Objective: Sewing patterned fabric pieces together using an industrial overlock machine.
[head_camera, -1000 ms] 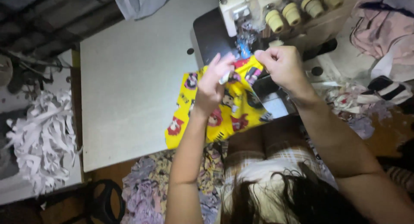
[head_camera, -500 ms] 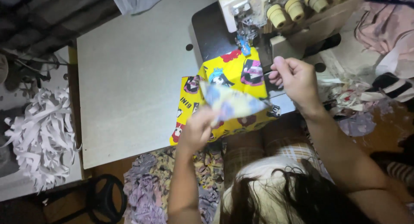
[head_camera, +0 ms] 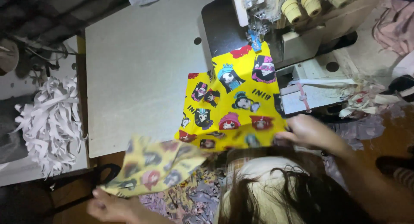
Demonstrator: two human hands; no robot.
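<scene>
A yellow fabric piece (head_camera: 235, 103) printed with cartoon faces lies spread on the sewing table (head_camera: 142, 77), its far end under the presser foot of the sewing machine (head_camera: 276, 21). My right hand (head_camera: 308, 131) grips this fabric's near right edge. My left hand (head_camera: 114, 206), low at the table's near left corner, holds a second yellow printed fabric piece (head_camera: 153, 165) that hangs blurred off the table edge.
Thread cones (head_camera: 302, 4) stand on the machine. A heap of white fabric strips (head_camera: 49, 120) lies at the left. Printed fabric pieces (head_camera: 189, 200) are piled below the table edge, and mixed scraps (head_camera: 371, 103) lie at the right.
The fabric has been unfolded and spread toward me. My left hand has swung down and left with a second piece; my right hand has dropped from the machine to the fabric's near edge.
</scene>
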